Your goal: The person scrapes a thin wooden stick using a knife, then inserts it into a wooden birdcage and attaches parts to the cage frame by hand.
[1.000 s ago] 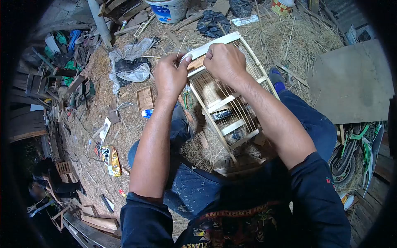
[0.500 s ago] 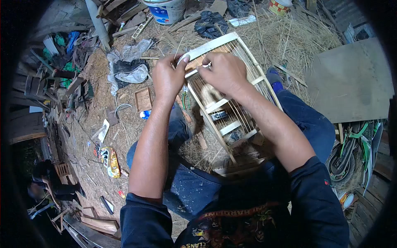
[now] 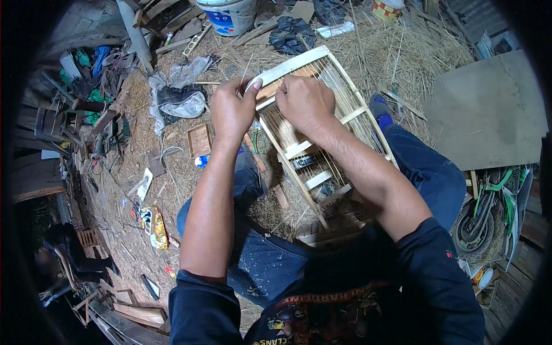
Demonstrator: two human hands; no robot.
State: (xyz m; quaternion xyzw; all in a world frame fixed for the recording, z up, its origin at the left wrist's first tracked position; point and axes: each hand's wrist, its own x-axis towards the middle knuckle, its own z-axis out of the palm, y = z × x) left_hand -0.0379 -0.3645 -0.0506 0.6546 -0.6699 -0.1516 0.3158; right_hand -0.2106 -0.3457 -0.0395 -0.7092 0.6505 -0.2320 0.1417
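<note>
A pale wooden birdcage [image 3: 300, 148] with thin rods between its frame bars stands tilted between my knees. My left hand [image 3: 233, 108] grips its upper left corner, thumb pressed on the light top rail [image 3: 293, 64]. A thin stick [image 3: 248, 66] juts up beside those fingers. My right hand [image 3: 306, 104] is closed over the rods just below the top rail; its fingertips are hidden, so what they pinch does not show. A round dark-and-silver object [image 3: 302, 162] shows behind the rods, probably a tape roll or measure.
Straw and shavings cover the ground. A small wooden box [image 3: 199, 141], a yellow packet [image 3: 154, 227] and a grey cloth [image 3: 181, 100] lie left. A bucket [image 3: 229, 16] stands ahead, a flat board [image 3: 489, 112] right. Another person [image 3: 72, 253] sits at the far left.
My right hand has turned and its fingers have curled in, shifting slightly left over the rods. My left hand keeps its place on the corner. The person at far left has shifted posture.
</note>
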